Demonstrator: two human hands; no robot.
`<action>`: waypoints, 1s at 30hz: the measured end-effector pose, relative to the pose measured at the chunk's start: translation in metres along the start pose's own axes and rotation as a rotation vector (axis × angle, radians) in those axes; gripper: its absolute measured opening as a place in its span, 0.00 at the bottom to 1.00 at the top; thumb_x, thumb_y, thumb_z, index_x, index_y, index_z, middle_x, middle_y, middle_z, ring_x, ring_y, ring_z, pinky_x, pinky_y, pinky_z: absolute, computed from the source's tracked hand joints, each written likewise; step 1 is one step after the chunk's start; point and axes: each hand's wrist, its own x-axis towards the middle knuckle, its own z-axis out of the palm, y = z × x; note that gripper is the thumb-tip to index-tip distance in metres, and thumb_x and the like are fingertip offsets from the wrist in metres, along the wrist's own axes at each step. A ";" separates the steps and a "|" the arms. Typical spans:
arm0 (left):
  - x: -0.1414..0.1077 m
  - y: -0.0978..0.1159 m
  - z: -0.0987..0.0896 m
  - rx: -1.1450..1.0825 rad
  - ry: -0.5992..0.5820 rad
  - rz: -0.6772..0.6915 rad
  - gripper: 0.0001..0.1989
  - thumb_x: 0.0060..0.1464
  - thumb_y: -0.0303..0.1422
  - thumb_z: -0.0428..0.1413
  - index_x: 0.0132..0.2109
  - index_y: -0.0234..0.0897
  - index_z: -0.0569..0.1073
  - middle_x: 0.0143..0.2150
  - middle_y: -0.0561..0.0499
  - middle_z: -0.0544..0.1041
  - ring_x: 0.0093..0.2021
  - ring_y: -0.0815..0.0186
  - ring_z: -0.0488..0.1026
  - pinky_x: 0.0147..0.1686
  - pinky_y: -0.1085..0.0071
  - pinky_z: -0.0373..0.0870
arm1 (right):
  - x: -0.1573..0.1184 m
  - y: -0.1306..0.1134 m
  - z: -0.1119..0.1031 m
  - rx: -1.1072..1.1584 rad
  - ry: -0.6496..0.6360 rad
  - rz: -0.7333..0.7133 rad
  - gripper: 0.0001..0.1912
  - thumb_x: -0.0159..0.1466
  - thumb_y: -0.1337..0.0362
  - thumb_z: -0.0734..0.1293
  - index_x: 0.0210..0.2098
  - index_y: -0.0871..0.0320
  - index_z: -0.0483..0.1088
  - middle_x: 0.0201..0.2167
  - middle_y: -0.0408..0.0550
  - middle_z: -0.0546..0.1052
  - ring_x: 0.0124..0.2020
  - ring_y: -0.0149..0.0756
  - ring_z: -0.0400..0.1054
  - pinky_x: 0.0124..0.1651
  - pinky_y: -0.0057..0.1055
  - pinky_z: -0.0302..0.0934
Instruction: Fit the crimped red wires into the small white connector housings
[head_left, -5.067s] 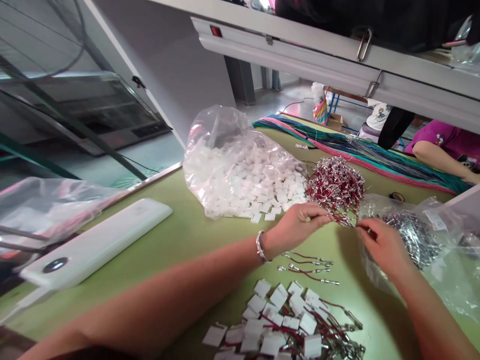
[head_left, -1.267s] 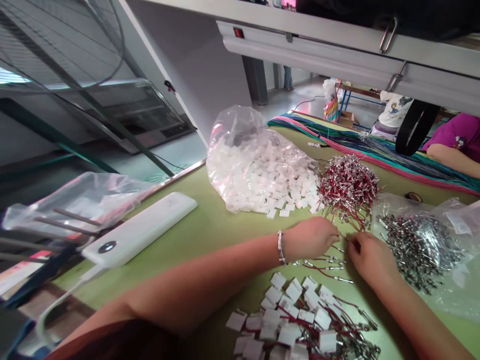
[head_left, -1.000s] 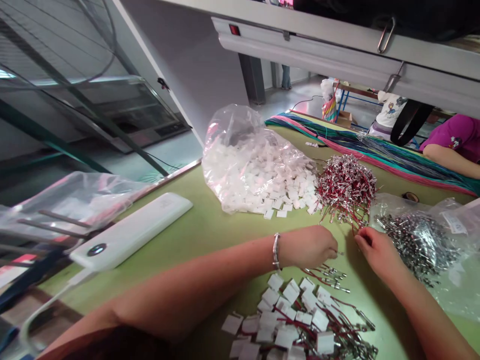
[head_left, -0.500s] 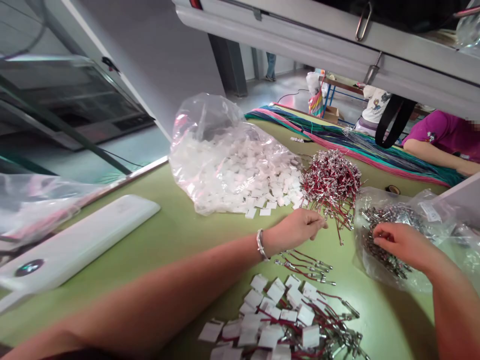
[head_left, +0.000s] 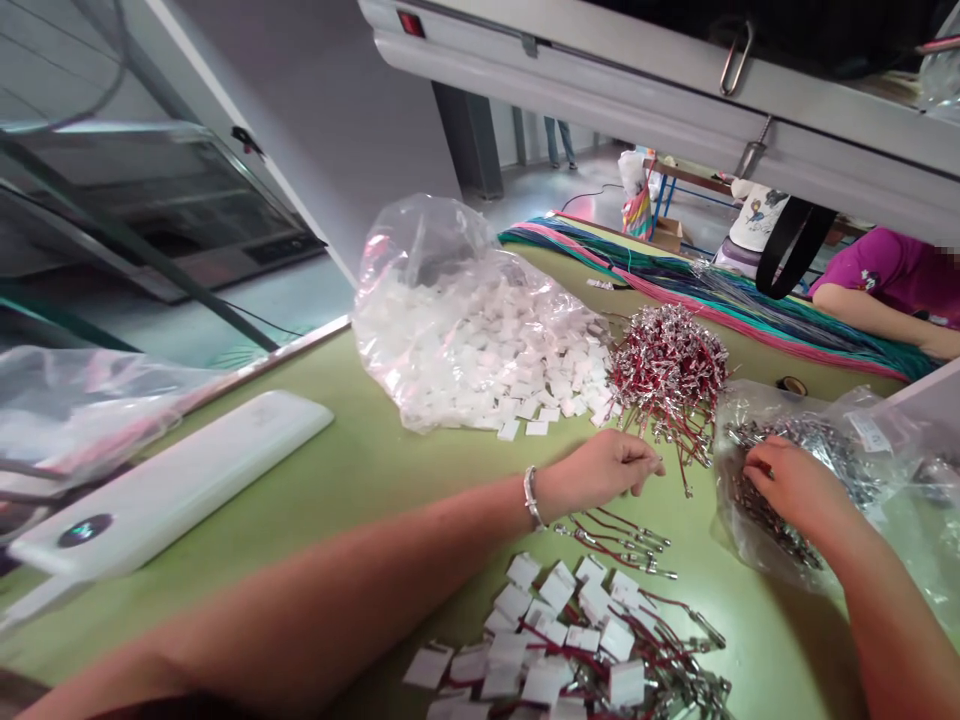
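My left hand (head_left: 604, 468), with a bracelet at the wrist, hovers above the green table with thumb and fingers pinched together. Whatever is at its fingertips is too small to make out. Just beyond lies a heap of short red wires with metal ends (head_left: 667, 365). Below the hand, several loose red wires (head_left: 626, 540) lie in a row. My right hand (head_left: 799, 485) reaches into a clear bag of small metal pieces (head_left: 840, 450), fingers curled down onto them; what they grip is hidden. Nearest me are red wires with white tags or housings (head_left: 540, 640), piled up.
A big clear bag of white pieces (head_left: 465, 330) spills onto the table. At left lies a long white device with a round display (head_left: 187, 480). Bundled coloured wires (head_left: 720, 300) run along the back, near a co-worker's arm (head_left: 877, 315). A shelf edge (head_left: 637, 120) hangs overhead.
My right hand has shifted slightly away from me and leftward over the metal pieces. My left hand stays pinched in nearly the same place. The whole view has moved a little.
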 end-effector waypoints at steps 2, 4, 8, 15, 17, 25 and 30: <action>-0.001 0.003 0.002 -0.039 -0.001 -0.026 0.16 0.58 0.39 0.47 0.37 0.33 0.75 0.29 0.49 0.76 0.24 0.73 0.63 0.24 0.75 0.59 | -0.003 -0.006 -0.003 0.130 0.109 0.043 0.08 0.60 0.62 0.62 0.29 0.55 0.72 0.29 0.45 0.73 0.26 0.32 0.64 0.29 0.29 0.51; -0.003 0.006 0.003 -0.074 -0.012 -0.050 0.16 0.58 0.39 0.47 0.38 0.32 0.75 0.28 0.50 0.75 0.23 0.73 0.62 0.24 0.75 0.58 | -0.007 -0.020 -0.003 0.358 0.188 0.088 0.08 0.60 0.58 0.63 0.30 0.55 0.70 0.24 0.43 0.72 0.24 0.32 0.63 0.28 0.29 0.53; -0.007 0.013 0.006 -0.113 -0.047 -0.013 0.16 0.59 0.38 0.47 0.38 0.33 0.75 0.25 0.53 0.72 0.21 0.74 0.57 0.22 0.74 0.56 | -0.018 -0.060 0.006 1.008 0.105 0.118 0.11 0.59 0.54 0.64 0.30 0.56 0.66 0.21 0.42 0.72 0.19 0.29 0.61 0.21 0.27 0.55; -0.008 0.017 0.005 -0.137 -0.070 0.061 0.17 0.59 0.38 0.48 0.27 0.34 0.69 0.22 0.56 0.66 0.21 0.75 0.57 0.23 0.74 0.55 | -0.020 -0.096 0.028 1.458 0.100 0.047 0.10 0.54 0.57 0.69 0.30 0.57 0.70 0.23 0.42 0.74 0.20 0.29 0.66 0.23 0.28 0.63; -0.007 0.016 0.005 -0.145 -0.060 0.053 0.16 0.59 0.38 0.48 0.28 0.34 0.69 0.22 0.56 0.67 0.21 0.75 0.57 0.23 0.75 0.56 | -0.019 -0.095 0.030 1.480 0.118 0.061 0.10 0.53 0.57 0.70 0.31 0.57 0.73 0.22 0.43 0.75 0.20 0.29 0.66 0.23 0.28 0.64; -0.006 0.013 0.004 -0.112 -0.042 0.052 0.17 0.60 0.38 0.47 0.28 0.33 0.70 0.22 0.54 0.69 0.22 0.75 0.58 0.23 0.76 0.57 | -0.020 -0.094 0.032 1.456 0.187 0.091 0.12 0.52 0.56 0.72 0.31 0.57 0.75 0.24 0.45 0.77 0.21 0.30 0.68 0.25 0.31 0.66; -0.007 0.013 0.003 0.019 -0.023 0.049 0.14 0.60 0.35 0.47 0.32 0.34 0.72 0.23 0.55 0.68 0.23 0.74 0.60 0.25 0.76 0.60 | -0.019 -0.093 0.032 1.354 0.119 0.097 0.14 0.52 0.54 0.72 0.30 0.58 0.74 0.20 0.42 0.75 0.19 0.30 0.67 0.24 0.30 0.66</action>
